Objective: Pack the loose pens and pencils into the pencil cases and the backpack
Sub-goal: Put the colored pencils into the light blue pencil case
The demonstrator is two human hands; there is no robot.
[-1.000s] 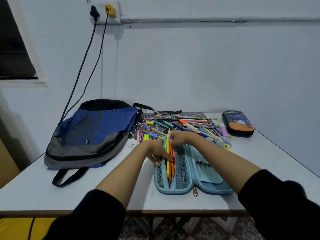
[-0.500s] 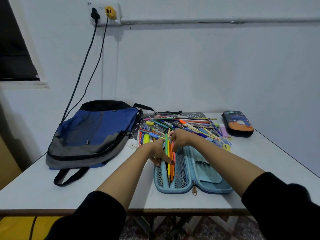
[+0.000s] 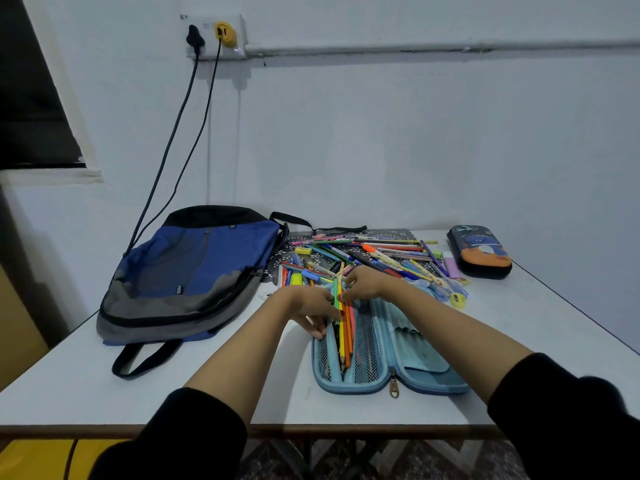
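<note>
**A:** What is the head camera showing of the hands?

**B:** Both are working over the open blue pencil case [image 3: 429,384], which is lying flat at the near middle of the table [image 3: 86,386]. The right hand [image 3: 367,284] is pinching the far ends of a bundle of pencils [image 3: 345,329] between thumb and fingertips. The pencils are green, yellow, orange and pink.

**A:** And the left hand?

**B:** The left hand [image 3: 311,306] is curling round the same bundle from the left. Its thumb is lying against the green pencil and its fingers are bending down towards the case's left half.

**A:** Where is the bundle sitting?

**B:** It is lying lengthwise in the left half of the case, beside the mesh pocket. The tips are pointing towards the person and the far ends are sticking out past the case's far edge.

**A:** What about the rest of the stationery?

**B:** A pile of pens and pencils [image 3: 381,254] is lying loose just beyond the hands, spreading over a dark patterned mat [image 3: 277,270]. A dark pencil case [image 3: 479,252] with an orange patch is sitting closed at the pile's far right, just beside it.

**A:** The backpack?

**B:** The backpack [image 3: 194,271], blue and grey, is lying flat to the left, with one strap trailing towards the near edge. Whether its zip is open, I cannot tell.

**A:** Anything behind?

**B:** Two cables [image 3: 173,140] are hanging from a wall socket [image 3: 216,36] down behind the backpack. Black sleeves [image 3: 173,438] are covering both arms near the elbows.
</note>
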